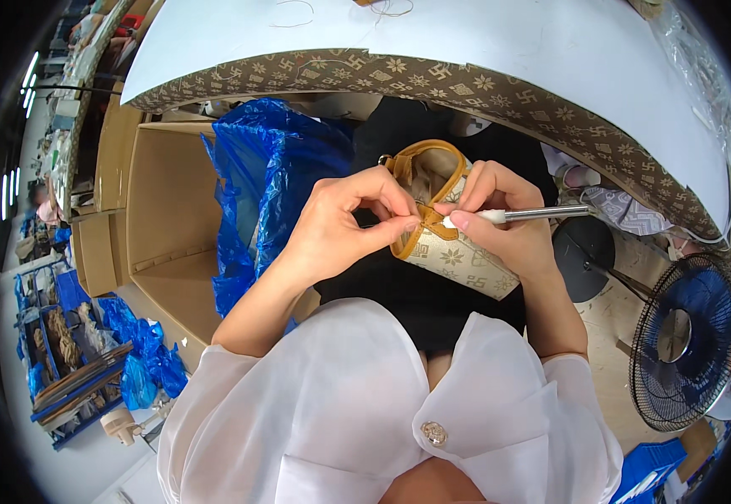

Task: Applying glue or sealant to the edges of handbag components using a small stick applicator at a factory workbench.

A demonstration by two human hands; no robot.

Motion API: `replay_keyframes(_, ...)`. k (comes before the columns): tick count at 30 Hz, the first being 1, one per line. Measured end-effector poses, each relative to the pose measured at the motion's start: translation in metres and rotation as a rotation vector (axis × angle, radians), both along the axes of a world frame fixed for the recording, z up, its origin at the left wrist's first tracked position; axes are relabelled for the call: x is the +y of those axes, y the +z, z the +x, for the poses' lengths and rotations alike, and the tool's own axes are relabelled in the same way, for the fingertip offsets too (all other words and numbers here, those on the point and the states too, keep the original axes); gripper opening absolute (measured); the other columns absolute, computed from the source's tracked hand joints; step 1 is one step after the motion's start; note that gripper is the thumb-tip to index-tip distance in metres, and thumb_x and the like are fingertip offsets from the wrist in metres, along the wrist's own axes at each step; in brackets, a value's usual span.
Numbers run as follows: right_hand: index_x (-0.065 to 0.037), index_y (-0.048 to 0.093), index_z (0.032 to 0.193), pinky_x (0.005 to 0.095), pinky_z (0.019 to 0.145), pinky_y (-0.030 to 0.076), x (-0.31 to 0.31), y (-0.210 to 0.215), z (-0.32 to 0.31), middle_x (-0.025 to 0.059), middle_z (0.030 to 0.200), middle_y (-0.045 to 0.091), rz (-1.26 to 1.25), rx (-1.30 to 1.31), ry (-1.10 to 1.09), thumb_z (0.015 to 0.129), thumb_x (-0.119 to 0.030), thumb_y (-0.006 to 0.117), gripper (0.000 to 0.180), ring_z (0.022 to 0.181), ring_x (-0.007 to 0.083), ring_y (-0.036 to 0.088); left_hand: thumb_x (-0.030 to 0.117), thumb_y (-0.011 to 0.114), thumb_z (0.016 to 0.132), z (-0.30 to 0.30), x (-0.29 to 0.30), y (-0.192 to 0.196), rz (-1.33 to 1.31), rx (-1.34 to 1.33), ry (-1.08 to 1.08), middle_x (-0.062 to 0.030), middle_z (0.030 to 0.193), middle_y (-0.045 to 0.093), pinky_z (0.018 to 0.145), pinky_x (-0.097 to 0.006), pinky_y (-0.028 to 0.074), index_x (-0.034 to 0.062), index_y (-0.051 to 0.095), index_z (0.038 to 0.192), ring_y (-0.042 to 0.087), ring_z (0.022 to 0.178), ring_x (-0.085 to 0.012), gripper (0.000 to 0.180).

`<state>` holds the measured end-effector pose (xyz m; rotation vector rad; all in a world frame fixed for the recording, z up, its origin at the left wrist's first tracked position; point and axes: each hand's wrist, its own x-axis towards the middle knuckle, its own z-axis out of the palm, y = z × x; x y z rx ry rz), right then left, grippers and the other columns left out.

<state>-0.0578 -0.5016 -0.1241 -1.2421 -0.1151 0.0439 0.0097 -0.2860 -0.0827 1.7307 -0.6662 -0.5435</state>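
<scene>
A small cream bag (458, 262) with gold flower motifs and tan leather trim rests on my lap, its mouth tipped up toward the far left. My right hand (504, 214) grips a slim pen-like tool (550, 213) with a white front part and a silver shaft; its tip points left at the tan tab (433, 225) on the bag's rim. At that same tab, the thumb and forefinger of my left hand (353, 220) are pinched together. Whatever lies between them is too small to make out. My fingertips hide part of the rim.
Beyond the bag curves a white tabletop (433, 38) with a brown patterned edge. To the left stand an open cardboard box (172, 193) and a blue plastic bag (252, 160). A black fan (686, 340) is at the right, near a round dark stool or base (582, 260).
</scene>
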Motion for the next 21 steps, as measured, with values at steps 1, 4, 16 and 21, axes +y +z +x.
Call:
replay_keyframes(1,-0.002,0.053,0.079,0.0315,0.088,0.059,0.0003,-0.0004,-0.0001,0.0038,0.081,0.051,-0.01,-0.014,0.0,0.08,0.01,0.064,0.017,0.073,0.0071,0.056,0.0,0.073,0.083,0.0006,-0.0001,-0.0013,0.001,0.001,-0.002,-0.0031,0.083,0.069,0.066,-0.024,0.052,0.0009,0.063,0.084,0.063,0.074,-0.0084,0.01)
replay_keyframes(4,-0.002,0.054,0.079,0.0315,0.087,0.059,0.0006,-0.0025,-0.0008,0.0039,0.081,0.052,-0.032,-0.026,-0.003,0.08,0.01,0.065,0.017,0.073,0.0072,0.057,-0.001,0.073,0.084,0.001,-0.0015,-0.0042,-0.059,0.207,0.051,-0.0036,0.084,0.069,0.074,-0.024,0.052,0.0023,0.06,0.09,0.064,0.078,-0.008,0.015)
replay_keyframes(16,-0.002,0.056,0.077,0.031,0.085,0.059,0.0033,-0.0028,0.0007,0.0055,0.082,0.056,-0.102,-0.059,-0.008,0.079,0.01,0.067,0.016,0.074,0.0082,0.058,-0.004,0.071,0.086,0.0024,-0.0012,-0.0083,-0.146,0.356,0.067,-0.0053,0.086,0.069,0.081,-0.027,0.053,0.0042,0.055,0.095,0.066,0.084,-0.0097,0.02)
replay_keyframes(21,-0.001,0.056,0.076,0.0305,0.085,0.059,0.0023,-0.0028,0.0008,0.0054,0.082,0.056,-0.134,-0.069,-0.01,0.079,0.009,0.067,0.016,0.074,0.0083,0.058,-0.005,0.071,0.086,0.0029,-0.0005,-0.0098,-0.159,0.351,0.057,-0.0053,0.086,0.069,0.081,-0.027,0.053,0.0042,0.055,0.094,0.066,0.084,-0.0098,0.02)
